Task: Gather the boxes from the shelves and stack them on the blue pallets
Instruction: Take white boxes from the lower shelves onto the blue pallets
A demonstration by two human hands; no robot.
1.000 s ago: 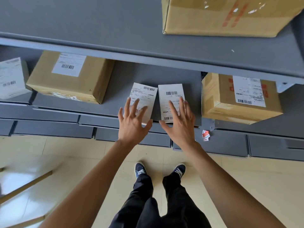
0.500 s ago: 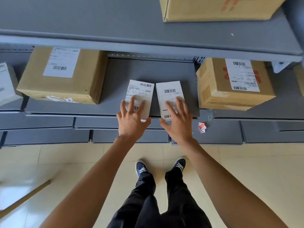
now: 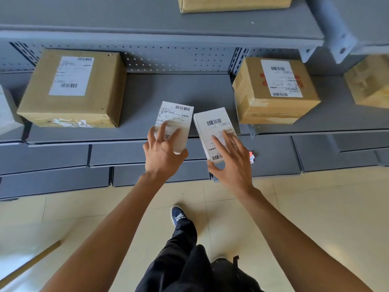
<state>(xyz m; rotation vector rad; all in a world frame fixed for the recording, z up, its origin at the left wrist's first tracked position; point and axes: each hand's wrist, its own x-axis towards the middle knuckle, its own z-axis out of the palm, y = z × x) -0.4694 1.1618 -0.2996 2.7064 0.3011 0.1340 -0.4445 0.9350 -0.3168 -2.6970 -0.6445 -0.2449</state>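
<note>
Boxes, seven counted in the head view: two small white ones in hand, two brown cartons whole on the middle shelf, three more cut off by the frame. Left hand [image 3: 163, 153] grips the left white box [image 3: 175, 123], fingers spread over its labelled top, thumb hooked under the near corner. Right hand [image 3: 230, 163] grips the right white box [image 3: 212, 128], fingers fanned on top, thumb against its near end. Both white boxes sit at the front lip of the grey middle shelf [image 3: 179, 89], near ends overhanging the edge; whether they rest on the shelf or are lifted clear I cannot tell. They stand just beside each other, a narrow wedge of gap between, the right one angled. Large brown carton [image 3: 73, 87] lies well left of the hands, one white label on top. Smaller brown carton [image 3: 273, 91] lies to the right past an upright post, one label, red print part covered. Cut off: a pale box [image 3: 8, 110] at the left margin, a tan box [image 3: 370, 81] at the right margin, a brown carton [image 3: 233, 4] on the upper shelf with only its near face showing. Label text too small to read. Bare shelf runs between the two whole cartons, behind the white boxes, back to a perforated panel [image 3: 179, 60]. One small red-and-white scrap [image 3: 252, 157] lies on a lower ledge beside the right hand. One shoe [image 3: 177, 214] visible on cream floor tiles [image 3: 315, 207]; the other foot is hidden behind dark trousers.
</note>
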